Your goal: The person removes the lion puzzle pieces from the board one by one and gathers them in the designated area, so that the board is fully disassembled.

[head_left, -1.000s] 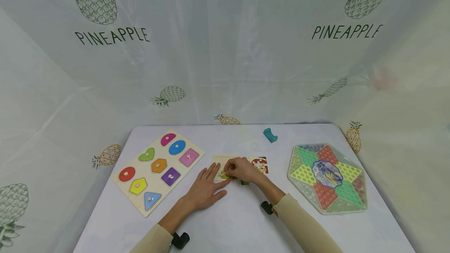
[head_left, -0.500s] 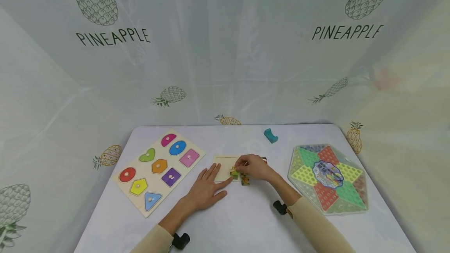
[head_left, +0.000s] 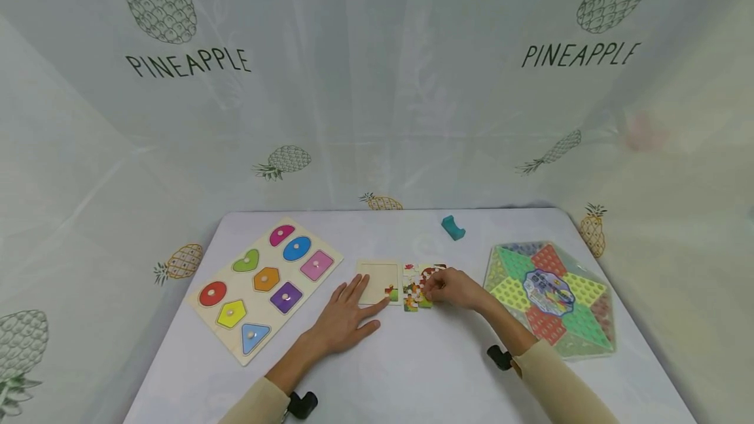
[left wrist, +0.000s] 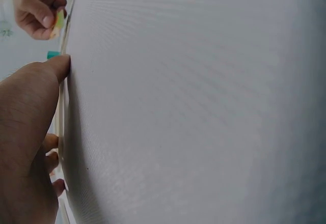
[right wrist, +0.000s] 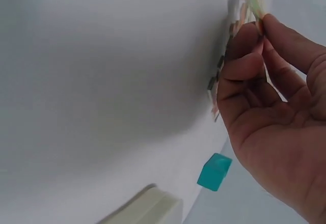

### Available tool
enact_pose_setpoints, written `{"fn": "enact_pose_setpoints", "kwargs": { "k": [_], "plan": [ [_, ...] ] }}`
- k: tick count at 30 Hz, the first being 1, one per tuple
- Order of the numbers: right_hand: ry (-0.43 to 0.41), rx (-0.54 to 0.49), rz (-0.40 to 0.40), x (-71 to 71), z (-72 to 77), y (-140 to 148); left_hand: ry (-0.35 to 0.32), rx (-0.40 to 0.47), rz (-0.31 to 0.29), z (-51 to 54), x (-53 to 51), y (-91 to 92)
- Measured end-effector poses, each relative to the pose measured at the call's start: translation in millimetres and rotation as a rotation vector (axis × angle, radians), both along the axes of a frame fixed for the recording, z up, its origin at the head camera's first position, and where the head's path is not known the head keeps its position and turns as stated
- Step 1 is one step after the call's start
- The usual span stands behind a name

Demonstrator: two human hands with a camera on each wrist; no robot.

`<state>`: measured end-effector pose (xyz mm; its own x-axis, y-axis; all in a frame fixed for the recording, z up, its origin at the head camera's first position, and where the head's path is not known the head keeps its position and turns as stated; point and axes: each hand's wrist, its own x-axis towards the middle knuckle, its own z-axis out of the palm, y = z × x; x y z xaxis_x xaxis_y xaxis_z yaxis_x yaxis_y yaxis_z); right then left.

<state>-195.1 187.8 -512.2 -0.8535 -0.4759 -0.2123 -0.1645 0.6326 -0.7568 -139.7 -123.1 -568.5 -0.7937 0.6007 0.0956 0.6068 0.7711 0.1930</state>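
Observation:
A shallow wooden puzzle tray point(head_left: 378, 275) lies mid-table, with a green jigsaw piece point(head_left: 391, 294) in its lower right corner. My left hand point(head_left: 341, 320) rests flat with spread fingers at the tray's left and front edge; the thumb lies nearer me. Beside the tray, on its right, is a cluster of colourful jigsaw pieces point(head_left: 410, 286). Over that cluster is my right hand point(head_left: 456, 288). Between thumb and index finger it pinches a yellow-green jigsaw piece point(left wrist: 58, 23), seen edge-on in the right wrist view. The right hand hides part of the cluster.
At left lies a wooden shape board point(head_left: 265, 290) with knobbed coloured shapes. A hexagonal game box point(head_left: 549, 300) with a star pattern lies at right. Behind the pieces, towards the far edge, sits a small teal block point(head_left: 453, 228).
My right hand moved from the tray to the right, over the cluster. A green piece it held now lies in the tray's lower right corner. The left hand stayed in place.

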Motion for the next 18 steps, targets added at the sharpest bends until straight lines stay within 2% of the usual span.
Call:
{"fn": "enact_pose_setpoints", "kwargs": {
  "k": [7, 18],
  "plan": [
    [-0.006, 0.037, -0.021, 1.6, -5.5, 1.1, 0.006, 0.0, 0.001, 0.2, 0.6, -0.1],
    [0.067, 0.111, -0.041, 3.3, -5.8, -1.6, 0.024, -0.011, -0.001, 1.2, 0.5, 0.2]
  ]
}}
